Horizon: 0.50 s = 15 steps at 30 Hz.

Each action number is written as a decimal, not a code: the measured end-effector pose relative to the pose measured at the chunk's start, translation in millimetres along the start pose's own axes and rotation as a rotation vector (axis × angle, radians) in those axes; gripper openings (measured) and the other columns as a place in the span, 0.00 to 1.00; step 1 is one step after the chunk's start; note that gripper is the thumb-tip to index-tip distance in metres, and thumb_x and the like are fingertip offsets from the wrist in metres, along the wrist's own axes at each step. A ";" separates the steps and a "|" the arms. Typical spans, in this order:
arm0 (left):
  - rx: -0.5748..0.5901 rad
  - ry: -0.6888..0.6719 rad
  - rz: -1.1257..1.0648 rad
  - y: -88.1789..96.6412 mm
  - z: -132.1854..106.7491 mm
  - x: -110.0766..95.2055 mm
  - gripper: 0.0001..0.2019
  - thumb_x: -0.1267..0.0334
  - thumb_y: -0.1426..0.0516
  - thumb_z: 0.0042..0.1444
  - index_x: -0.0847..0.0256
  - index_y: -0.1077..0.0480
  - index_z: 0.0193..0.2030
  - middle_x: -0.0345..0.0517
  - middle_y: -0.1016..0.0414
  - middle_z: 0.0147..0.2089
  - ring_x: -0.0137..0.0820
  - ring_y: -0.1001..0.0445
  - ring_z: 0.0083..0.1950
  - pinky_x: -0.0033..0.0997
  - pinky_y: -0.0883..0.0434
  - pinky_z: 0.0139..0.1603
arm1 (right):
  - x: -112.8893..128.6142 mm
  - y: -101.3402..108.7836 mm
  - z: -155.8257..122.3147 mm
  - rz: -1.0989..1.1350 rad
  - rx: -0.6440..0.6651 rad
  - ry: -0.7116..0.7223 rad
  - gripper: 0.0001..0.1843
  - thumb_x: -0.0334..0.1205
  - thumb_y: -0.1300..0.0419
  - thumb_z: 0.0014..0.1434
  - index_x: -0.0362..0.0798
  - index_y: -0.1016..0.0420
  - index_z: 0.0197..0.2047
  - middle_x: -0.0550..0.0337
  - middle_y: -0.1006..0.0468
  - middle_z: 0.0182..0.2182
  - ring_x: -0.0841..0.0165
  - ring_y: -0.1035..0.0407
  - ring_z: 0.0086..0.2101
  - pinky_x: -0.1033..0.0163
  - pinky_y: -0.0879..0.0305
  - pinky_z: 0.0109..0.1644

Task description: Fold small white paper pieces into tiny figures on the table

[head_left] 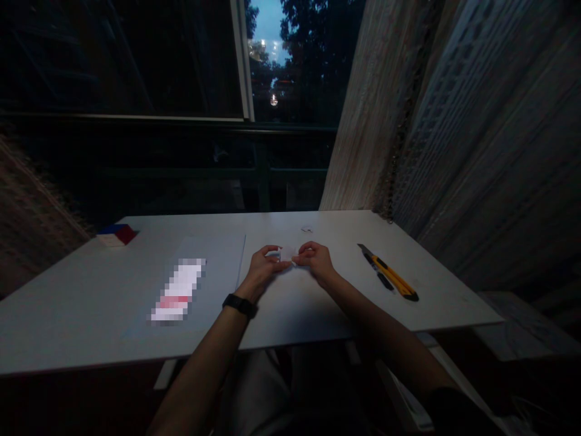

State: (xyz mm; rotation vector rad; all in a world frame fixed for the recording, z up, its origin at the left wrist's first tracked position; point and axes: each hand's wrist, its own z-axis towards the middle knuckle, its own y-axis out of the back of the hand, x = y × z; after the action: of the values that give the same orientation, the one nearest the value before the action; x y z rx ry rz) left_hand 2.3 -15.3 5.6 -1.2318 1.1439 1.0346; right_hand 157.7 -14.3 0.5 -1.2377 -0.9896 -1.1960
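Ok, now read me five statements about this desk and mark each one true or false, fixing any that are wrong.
1. The left hand and the right hand both hold a small whitish piece. True.
2. The black wristband is on the right wrist. False: the wristband is on the left wrist.
3. A yellow-and-black cutter lies on the table, to the right of the hands. True.
4. The block with blue and red faces sits by the table's right edge. False: the block is near the far left corner.
5. A curtain hangs to the right of the window. True.
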 end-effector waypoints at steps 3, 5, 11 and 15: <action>-0.012 0.030 0.000 -0.7 -0.9 -1.5 0.29 0.68 0.31 0.23 0.64 0.34 0.38 0.33 0.33 0.17 0.24 0.33 0.18 0.22 0.35 0.21 | -0.6 -0.2 0.3 -0.007 0.003 0.001 0.21 0.41 0.29 0.24 0.45 0.32 0.23 0.66 0.29 0.15 0.73 0.36 0.17 0.65 0.39 0.25; -0.022 0.052 -0.003 -1.2 -1.9 -2.9 0.29 0.69 0.31 0.23 0.64 0.35 0.38 0.33 0.33 0.17 0.24 0.32 0.18 0.23 0.34 0.21 | -0.9 -0.2 0.3 -0.012 0.001 -0.002 0.21 0.41 0.29 0.24 0.45 0.33 0.23 0.66 0.29 0.15 0.73 0.36 0.17 0.66 0.39 0.24; -0.017 0.112 -0.045 -1.5 -2.5 -5.1 0.31 0.71 0.31 0.22 0.64 0.35 0.38 0.37 0.31 0.20 0.28 0.30 0.20 0.26 0.31 0.22 | 0.4 -1.3 -0.8 -0.019 -0.001 -0.005 0.22 0.43 0.29 0.24 0.45 0.33 0.22 0.66 0.29 0.14 0.73 0.36 0.17 0.66 0.40 0.23; -0.033 0.071 -0.053 -1.2 -0.3 -1.5 0.31 0.69 0.30 0.23 0.64 0.35 0.39 0.34 0.33 0.19 0.27 0.30 0.20 0.27 0.30 0.24 | 1.3 -2.8 -1.7 -0.012 -0.020 -0.001 0.22 0.44 0.29 0.23 0.46 0.34 0.22 0.67 0.30 0.14 0.74 0.37 0.17 0.66 0.40 0.23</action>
State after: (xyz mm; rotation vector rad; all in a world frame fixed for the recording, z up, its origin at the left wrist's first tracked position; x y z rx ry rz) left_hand 3.2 -15.6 7.3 -1.3274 1.1463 0.9807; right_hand 155.0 -16.0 2.1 -1.2503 -0.9890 -1.2169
